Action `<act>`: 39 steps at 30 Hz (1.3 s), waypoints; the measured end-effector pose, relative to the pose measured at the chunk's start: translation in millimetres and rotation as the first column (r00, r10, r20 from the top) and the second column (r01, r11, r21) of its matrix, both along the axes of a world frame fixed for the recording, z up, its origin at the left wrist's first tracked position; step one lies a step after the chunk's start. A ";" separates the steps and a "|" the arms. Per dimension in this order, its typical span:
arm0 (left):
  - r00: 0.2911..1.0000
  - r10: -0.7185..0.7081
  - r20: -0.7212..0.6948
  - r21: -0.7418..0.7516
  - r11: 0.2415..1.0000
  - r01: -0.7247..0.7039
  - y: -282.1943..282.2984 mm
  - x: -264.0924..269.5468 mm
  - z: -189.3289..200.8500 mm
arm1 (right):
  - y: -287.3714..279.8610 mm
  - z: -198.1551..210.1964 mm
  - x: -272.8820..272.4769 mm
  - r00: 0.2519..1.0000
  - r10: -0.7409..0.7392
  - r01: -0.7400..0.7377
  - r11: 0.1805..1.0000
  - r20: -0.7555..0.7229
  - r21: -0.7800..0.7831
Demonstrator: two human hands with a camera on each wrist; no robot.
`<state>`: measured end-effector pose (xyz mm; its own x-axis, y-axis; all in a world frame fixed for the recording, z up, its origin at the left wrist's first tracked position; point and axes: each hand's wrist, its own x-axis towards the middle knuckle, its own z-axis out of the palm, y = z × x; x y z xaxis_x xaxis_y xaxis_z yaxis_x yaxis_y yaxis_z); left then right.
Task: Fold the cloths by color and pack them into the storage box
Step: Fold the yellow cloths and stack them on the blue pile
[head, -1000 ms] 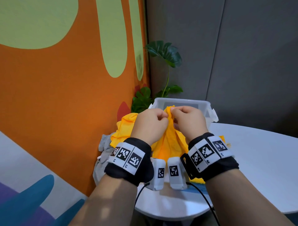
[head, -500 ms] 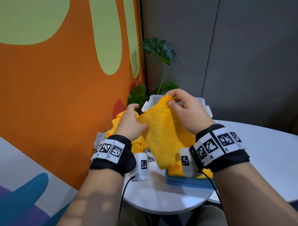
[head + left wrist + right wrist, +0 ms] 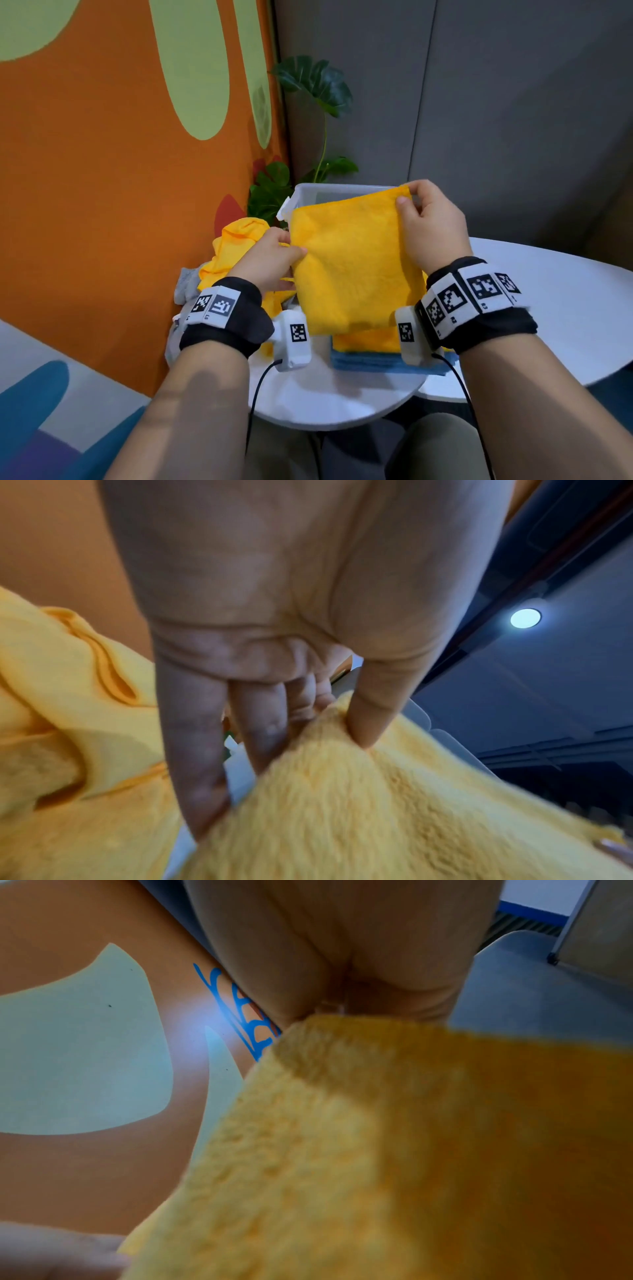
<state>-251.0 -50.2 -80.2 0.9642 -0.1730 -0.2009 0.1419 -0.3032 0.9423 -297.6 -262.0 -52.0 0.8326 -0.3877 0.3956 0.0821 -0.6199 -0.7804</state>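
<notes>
The left hand [image 3: 270,257] pinches the yellow cloth [image 3: 349,263] at its left edge, thumb on top – fingers under it. The cloth hangs spread between both hands, before the storage box [image 3: 308,195]. The right hand [image 3: 431,229], raised higher, pinches the top right corner.

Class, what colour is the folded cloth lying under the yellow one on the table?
Blue folded cloth; the head view shows it best.
</notes>
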 end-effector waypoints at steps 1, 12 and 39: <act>1.000 0.005 0.013 -0.018 1.000 -0.005 -3.7 -0.8 0.5 | -5.2 -3.9 0.7 0.998 -0.047 0.047 0.999 -0.041 0.001; 0.988 -0.025 -0.154 0.268 0.961 0.066 -41.6 3.5 -52.1 | -32.1 -48.3 -2.4 0.735 -0.069 0.033 0.997 -0.674 -0.067; 0.974 -0.167 -0.150 0.180 0.964 0.193 -47.1 2.6 -58.4 | -42.4 -57.3 1.1 0.721 -0.171 0.117 0.985 -0.671 -0.124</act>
<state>-248.4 -97.3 -138.6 0.8829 -0.2871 -0.3715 0.1880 -0.5089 0.8400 -296.5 -304.4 -109.3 0.8250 -0.5199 -0.2216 -0.5463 -0.6332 -0.5482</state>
